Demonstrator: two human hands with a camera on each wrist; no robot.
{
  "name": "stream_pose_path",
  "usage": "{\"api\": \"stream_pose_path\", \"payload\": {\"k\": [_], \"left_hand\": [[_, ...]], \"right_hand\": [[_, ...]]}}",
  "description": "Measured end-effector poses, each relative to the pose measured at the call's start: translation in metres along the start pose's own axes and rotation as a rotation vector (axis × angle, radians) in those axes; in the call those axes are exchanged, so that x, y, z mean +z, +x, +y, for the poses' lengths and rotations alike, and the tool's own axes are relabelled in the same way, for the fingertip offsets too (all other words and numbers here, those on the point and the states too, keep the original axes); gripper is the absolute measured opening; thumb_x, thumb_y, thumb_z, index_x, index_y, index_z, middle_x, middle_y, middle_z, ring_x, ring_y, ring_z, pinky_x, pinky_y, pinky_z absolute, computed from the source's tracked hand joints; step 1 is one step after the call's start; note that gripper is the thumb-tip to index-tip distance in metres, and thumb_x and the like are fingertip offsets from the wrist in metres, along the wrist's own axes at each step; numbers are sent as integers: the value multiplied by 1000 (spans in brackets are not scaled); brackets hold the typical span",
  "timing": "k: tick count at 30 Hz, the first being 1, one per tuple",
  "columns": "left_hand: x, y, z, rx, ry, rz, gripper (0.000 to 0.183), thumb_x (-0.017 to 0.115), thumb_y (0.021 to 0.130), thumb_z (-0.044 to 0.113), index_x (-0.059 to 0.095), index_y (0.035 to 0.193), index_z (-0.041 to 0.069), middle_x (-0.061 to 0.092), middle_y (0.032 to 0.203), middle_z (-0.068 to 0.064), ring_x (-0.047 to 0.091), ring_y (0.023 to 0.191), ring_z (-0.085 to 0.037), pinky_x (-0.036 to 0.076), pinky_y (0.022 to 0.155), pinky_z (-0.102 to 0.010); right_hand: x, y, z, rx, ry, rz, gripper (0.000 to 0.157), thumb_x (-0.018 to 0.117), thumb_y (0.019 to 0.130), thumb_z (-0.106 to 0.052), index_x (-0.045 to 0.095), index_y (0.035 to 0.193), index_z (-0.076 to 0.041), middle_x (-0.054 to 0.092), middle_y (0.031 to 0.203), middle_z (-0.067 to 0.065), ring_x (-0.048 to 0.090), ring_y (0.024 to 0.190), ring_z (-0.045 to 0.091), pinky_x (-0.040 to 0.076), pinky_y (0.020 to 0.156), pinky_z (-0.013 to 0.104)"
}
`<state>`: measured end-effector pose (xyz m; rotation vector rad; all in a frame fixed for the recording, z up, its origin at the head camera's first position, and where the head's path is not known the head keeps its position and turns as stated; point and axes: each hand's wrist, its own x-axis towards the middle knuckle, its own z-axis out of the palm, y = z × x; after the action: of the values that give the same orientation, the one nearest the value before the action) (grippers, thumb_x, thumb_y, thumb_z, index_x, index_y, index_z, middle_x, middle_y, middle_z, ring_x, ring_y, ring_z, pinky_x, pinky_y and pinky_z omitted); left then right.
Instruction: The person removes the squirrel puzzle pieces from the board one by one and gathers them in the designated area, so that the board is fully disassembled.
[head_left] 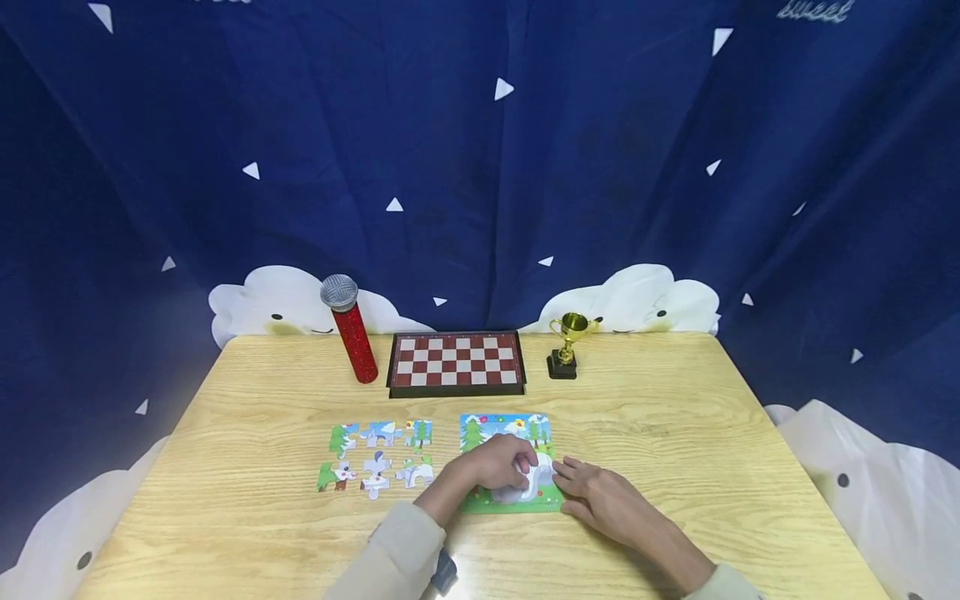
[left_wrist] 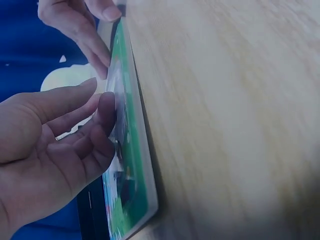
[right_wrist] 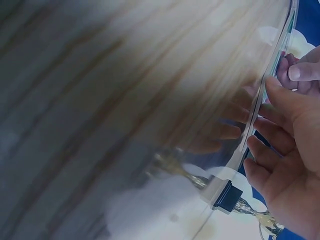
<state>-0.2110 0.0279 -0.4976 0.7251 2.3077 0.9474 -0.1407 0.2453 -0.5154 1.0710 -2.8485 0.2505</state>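
Head view places the jigsaw board [head_left: 543, 505] just below and right of the frame's centre, flat on the wooden tabletop [head_left: 675, 442]. It looks like thin card: probably light and fairly stiff, with a smooth printed face that may slide under pressure. Its outer rim seems the best place to hold it. The six loose jigsaw pieces [head_left: 375, 481], lying apart from it at centre left, are likely light too, best pinched by opposite edges, since their narrow tabs could crease.

Over the board, the left hand [head_left: 497, 461] has loosely bent fingers and a thumb standing apart from them; no piece shows in its grasp. At the board's right edge, the right hand [head_left: 606, 502] rests with fingers mostly extended, gripping nothing visible.

Left wrist view alone shows the board's pale, thin side and the left fingertips against its face. Right wrist view catches reflections in the tabletop, but none of the loose pieces.

Farther up the head view stand a red microphone [head_left: 357, 343] at centre left, a chessboard [head_left: 457, 363] mid-frame, and a gold trophy [head_left: 573, 327] right of centre, before a navy curtain [head_left: 442, 125].
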Motion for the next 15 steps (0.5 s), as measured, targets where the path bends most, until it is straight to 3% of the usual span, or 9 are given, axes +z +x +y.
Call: {"api": "stream_pose_path", "payload": {"k": [15], "left_hand": [[8,3,0,48,85,70,14,55,90,3,60,102,7,55,80,4,48,71,-4,43,68,-18]], "right_hand": [[1,0,-1,22,34,-15,41,64,88,-27,63,120,-2,60,129,13,58,118,32,50,92,42]]}}
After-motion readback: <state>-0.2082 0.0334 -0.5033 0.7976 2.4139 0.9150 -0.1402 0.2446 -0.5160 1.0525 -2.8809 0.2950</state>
